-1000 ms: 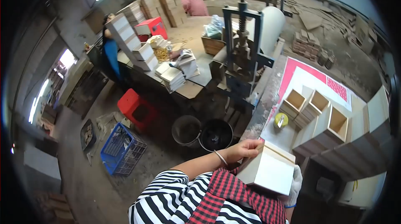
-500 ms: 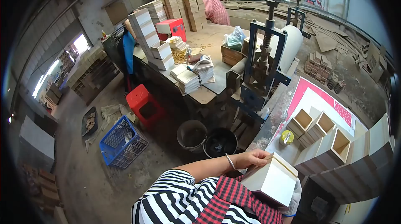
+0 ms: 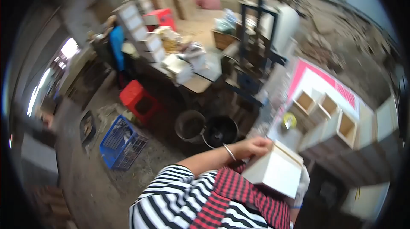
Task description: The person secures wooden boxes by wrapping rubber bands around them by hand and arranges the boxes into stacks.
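As my left hand (image 3: 258, 147) is gripping the box (image 3: 279, 173) at eleven o'clock | right hand (image 3: 303, 183) is touching at four, closure unclear

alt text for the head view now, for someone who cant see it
A person holds a white box, bare left hand at its upper edge, gloved right hand along its side. Open boxes and a yellow container stand beyond; a blue crate sits on the floor at left.

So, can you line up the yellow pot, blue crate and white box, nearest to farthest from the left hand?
1. White box: touching the left hand.
2. Yellow pot: a little way ahead, to the right.
3. Blue crate: farthest, over to the left.
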A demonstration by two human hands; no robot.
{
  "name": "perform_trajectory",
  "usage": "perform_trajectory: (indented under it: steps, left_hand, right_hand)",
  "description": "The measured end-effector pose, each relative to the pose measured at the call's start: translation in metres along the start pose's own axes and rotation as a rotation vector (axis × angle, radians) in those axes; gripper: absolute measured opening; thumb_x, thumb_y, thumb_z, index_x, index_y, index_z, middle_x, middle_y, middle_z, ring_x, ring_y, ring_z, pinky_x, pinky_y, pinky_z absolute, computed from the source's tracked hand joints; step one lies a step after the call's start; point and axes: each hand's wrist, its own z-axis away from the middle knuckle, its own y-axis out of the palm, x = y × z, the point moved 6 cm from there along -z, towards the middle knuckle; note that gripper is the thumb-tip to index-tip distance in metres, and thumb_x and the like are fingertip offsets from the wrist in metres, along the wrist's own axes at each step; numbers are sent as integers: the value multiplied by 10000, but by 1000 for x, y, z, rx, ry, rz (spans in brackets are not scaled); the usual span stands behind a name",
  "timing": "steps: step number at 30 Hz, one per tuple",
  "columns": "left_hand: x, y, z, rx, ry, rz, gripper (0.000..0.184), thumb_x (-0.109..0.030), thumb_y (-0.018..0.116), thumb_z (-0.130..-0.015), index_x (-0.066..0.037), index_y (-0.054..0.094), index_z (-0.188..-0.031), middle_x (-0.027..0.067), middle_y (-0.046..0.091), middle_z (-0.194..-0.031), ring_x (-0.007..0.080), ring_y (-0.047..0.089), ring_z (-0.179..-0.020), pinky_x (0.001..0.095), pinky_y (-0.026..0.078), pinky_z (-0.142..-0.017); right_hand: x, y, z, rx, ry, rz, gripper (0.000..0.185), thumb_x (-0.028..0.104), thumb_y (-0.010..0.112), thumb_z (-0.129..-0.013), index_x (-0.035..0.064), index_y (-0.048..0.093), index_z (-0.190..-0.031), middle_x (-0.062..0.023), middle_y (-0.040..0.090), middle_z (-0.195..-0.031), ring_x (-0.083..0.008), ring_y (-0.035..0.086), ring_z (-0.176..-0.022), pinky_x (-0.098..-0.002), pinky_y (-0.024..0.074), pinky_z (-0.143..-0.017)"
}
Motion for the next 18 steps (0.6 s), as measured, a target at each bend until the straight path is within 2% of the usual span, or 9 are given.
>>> perform_trajectory:
  steps: [1, 2, 3, 4, 7, 9, 13, 16, 18]
  left_hand:
    - [-4, 2, -2, -18, 127, -14, 165, -193, 583, -788, -89, 470, -728, -74, 402, -677, 38, 390, -649, 209, 307, -540]
    - [2, -5, 4, -53, 10, 12, 418, -202, 619, -766, 36, 550, -1103, 53, 599, -1034, 112, 544, -937, 256, 428, -824]
    - [3, -3, 4, -109, 56, 34, 168, -203, 588, -781, -51, 553, -844, -40, 516, -758, 60, 474, -705, 206, 384, -609]
    - [-22, 17, 6, -124, 97, 110, 331, -209, 597, -773, 3, 573, -1025, 28, 600, -937, 101, 549, -848, 230, 442, -739]
    - [-16, 20, 8, -24, 4, 89, 521, -295, 627, -770, 58, 515, -1138, 100, 586, -1091, 161, 553, -999, 274, 431, -859]
    - [-6, 29, 0, 50, -4, 155, 541, -308, 632, -768, 63, 509, -1142, 105, 586, -1092, 166, 555, -1002, 275, 430, -863]
    - [8, 28, -2, 94, 2, 268, 610, -354, 650, -756, 75, 488, -1159, 121, 582, -1104, 181, 558, -1014, 280, 429, -873]
    - [17, 27, -4, 52, -53, 263, 669, -392, 661, -739, 78, 472, -1177, 130, 573, -1124, 193, 554, -1031, 286, 430, -877]
    - [7, 30, -12, 59, 26, 299, 660, -387, 633, -759, 76, 458, -1196, 138, 564, -1142, 208, 549, -1045, 299, 430, -885]
  right_hand:
    - [-9, -6, -3, -26, 22, -144, 284, 75, 594, -833, -41, 540, -1086, -114, 590, -1073, -158, 572, -947, -286, 461, -832]
    - [-56, -29, -17, -208, 305, -367, 205, 61, 559, -840, -31, 557, -1023, -84, 593, -1008, -141, 555, -910, -266, 446, -816]
    - [-74, -50, -15, -156, 161, -269, 123, 70, 529, -841, -16, 557, -924, -45, 569, -881, -120, 523, -817, -235, 428, -746]
    - [-13, -17, 4, -120, -208, 234, 104, 80, 505, -837, -13, 538, -866, -12, 509, -779, -94, 465, -752, -222, 400, -691]
    - [-3, -27, 21, -143, -73, 242, 102, 92, 521, -817, -5, 532, -848, -8, 496, -746, -76, 450, -712, -207, 386, -655]
    - [-11, -14, 28, 175, 131, -421, 108, 110, 576, -801, 21, 545, -853, -25, 583, -837, -81, 524, -758, -226, 443, -681]
    - [-29, -35, 22, 281, 216, 79, 136, 154, 604, -786, 42, 531, -807, 7, 547, -760, -61, 503, -695, -229, 437, -627]
    - [-25, -43, 1, 183, 131, -164, 213, 241, 632, -788, 58, 524, -775, 32, 480, -687, -50, 436, -579, -178, 340, -493]
    - [-9, -34, -23, 176, 55, -221, 202, 239, 626, -809, 57, 537, -795, 27, 503, -700, -51, 471, -633, -197, 383, -543]
